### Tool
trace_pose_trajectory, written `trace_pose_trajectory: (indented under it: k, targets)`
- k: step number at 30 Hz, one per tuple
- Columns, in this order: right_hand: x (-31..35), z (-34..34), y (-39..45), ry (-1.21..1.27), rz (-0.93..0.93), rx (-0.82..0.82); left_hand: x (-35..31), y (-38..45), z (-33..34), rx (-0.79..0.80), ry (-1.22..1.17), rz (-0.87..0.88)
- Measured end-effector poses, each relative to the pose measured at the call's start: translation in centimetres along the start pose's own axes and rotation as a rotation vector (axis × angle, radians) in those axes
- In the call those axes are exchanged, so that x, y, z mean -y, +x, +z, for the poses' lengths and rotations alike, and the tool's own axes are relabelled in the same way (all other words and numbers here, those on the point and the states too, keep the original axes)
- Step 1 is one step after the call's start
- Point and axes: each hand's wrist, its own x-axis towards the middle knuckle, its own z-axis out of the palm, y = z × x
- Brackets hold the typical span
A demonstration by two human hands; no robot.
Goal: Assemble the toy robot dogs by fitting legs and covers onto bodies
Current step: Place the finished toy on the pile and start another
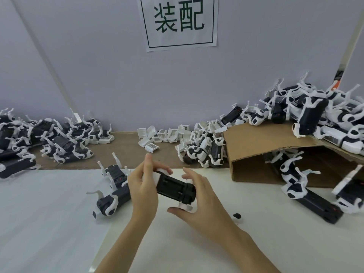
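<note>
- Left hand (pixel 142 191) grip holds the black plastic toy dog body (pixel 175 187) at its 9 o'clock end.
- Body's long axis runs 10-to-4 o'clock.
- Right hand (pixel 199 201) grip pinches the white plastic leg (pixel 185 207) at the body's 6 o'clock edge.

Light is even and fairly bright, diffuse, apparently from overhead, giving the whole scene a cool, bluish cast. Shadows are soft and short: a faint one lies under the right hand (pixel 199 201) on the white table (pixel 49 223), and the deepest shade sits inside the open cardboard box (pixel 262 146). No hard glare shows (the table surface is pale and nearly washed out, with little texture). The wide-angle lens bends straight lines strongly near the edges, so the wall seams lean outward. Detail is soft overall, with 2 smeared zones: the fingertips and the far corner piles.
</note>
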Motion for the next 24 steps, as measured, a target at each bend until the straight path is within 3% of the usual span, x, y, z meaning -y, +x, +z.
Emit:
trace_pose_trajectory:
  k: [8, 11, 14, 19, 24]
  targets:
    - [1.1, 0.2, 0.0, 0.037, 0.070, -0.124, -0.2, 1.0, -0.5, 0.039, -0.126, -0.251]
    - [1.0, -0.8, 0.3, 0.219, 0.256, -0.157, -0.1, 0.8, -0.3, 0.189, 0.057, -0.389]
    - [0.1, -1.5, 0.6, 0.312, 0.367, -0.110, 0.7, 0.2, 0.4, 0.279, 0.248, -0.386]
    - [-0.1, -1.1, 0.8, 0.279, 0.412, -0.009, 2.0, -0.1, 0.9, 0.181, 0.351, -0.365]
    - [0.0, -1.1, 0.8, 0.281, 0.392, -0.087, 1.6, 0.5, 0.4, 0.181, 0.168, -0.489]
